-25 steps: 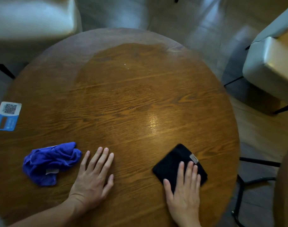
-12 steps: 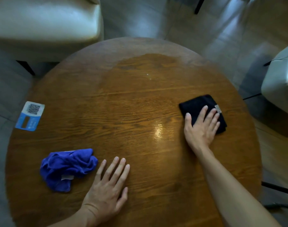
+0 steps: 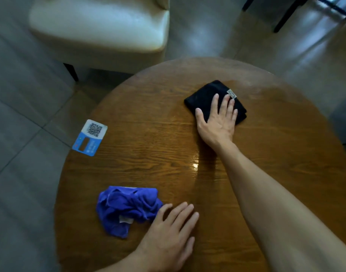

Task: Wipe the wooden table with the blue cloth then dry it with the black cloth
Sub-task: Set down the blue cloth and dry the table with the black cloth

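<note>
2 cloths sit on the wooden table, and only 1 is in use. The black cloth, folded into a pad, now lies far across the top toward the back edge, whereas 1 second ago it was close to the near right edge. The right hand has pushed it there, arm stretched out, palm and spread fingers pressed flat on the cloth rather than closed around it. That sweep suggests the drying pass is well under way, with the wet wipe likely finished.

Bunched up and idle, the blue cloth rests near the front left. The left hand lies flat and open on the wood just beside it, its fingertips about touching the fabric, gripping nothing and seemingly bracing the person.

Glossy streaks and 1 bright glint near the middle hint at damp patches not yet dried, so more passes seem needed. A blue-and-white QR card lies at the left rim. Beyond the table stand a cream chair and grey floor tiles.
</note>
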